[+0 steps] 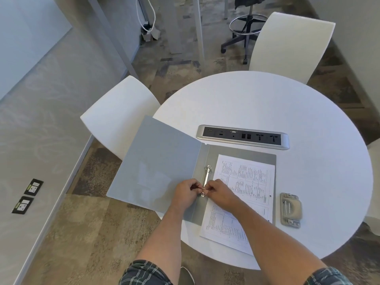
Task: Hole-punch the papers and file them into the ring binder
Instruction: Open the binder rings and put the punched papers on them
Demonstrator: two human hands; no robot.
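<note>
A grey ring binder (160,161) lies open on the round white table (277,103), its left cover hanging past the table's edge. Its metal ring mechanism (206,177) runs along the spine. My left hand (185,192) and my right hand (220,193) meet at the nearer ring, each pinching one side of it. Printed papers (248,182) lie on the binder's right cover, with punched holes along their right edge and my right forearm across them. A grey hole punch (291,209) sits on the table to the right of the papers.
A silver power and data socket strip (242,136) is set into the table just beyond the binder. White chairs stand at the left (115,118) and at the back right (292,44). A black swivel stool (244,31) is farther off on the carpet.
</note>
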